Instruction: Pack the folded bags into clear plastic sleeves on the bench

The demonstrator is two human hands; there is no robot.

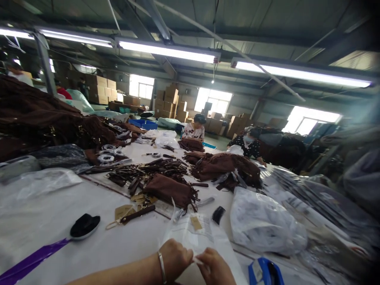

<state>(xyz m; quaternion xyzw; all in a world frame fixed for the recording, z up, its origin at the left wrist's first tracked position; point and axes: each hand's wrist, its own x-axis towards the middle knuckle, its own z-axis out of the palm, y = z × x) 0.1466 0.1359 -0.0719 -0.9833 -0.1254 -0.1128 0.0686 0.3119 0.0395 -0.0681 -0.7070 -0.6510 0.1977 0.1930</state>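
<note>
My left hand [175, 258], with a silver bangle on its wrist, is closed at the front of the table. Close beside it, my right hand [215, 268] is closed too. Both pinch the near edge of a clear plastic bag [185, 233], which lies flat on the white table with a small tan card [196, 223] on or inside it. Just beyond the bag rests a brown fringed pouch [169, 190]. A brown strap [139, 214] with a metal clasp and a tan hang tag [123, 211] lies to the left. To the right is a black comb-like piece [219, 215].
A blue tape dispenser [263, 272] stands at front right, below a bulging plastic bag [265, 221]. Brown straps [148, 169] and fringed bags [227, 166] are heaped mid-table. At left lie a black oval item [85, 225] and purple strip [35, 259]. Co-workers [193, 130] sit opposite.
</note>
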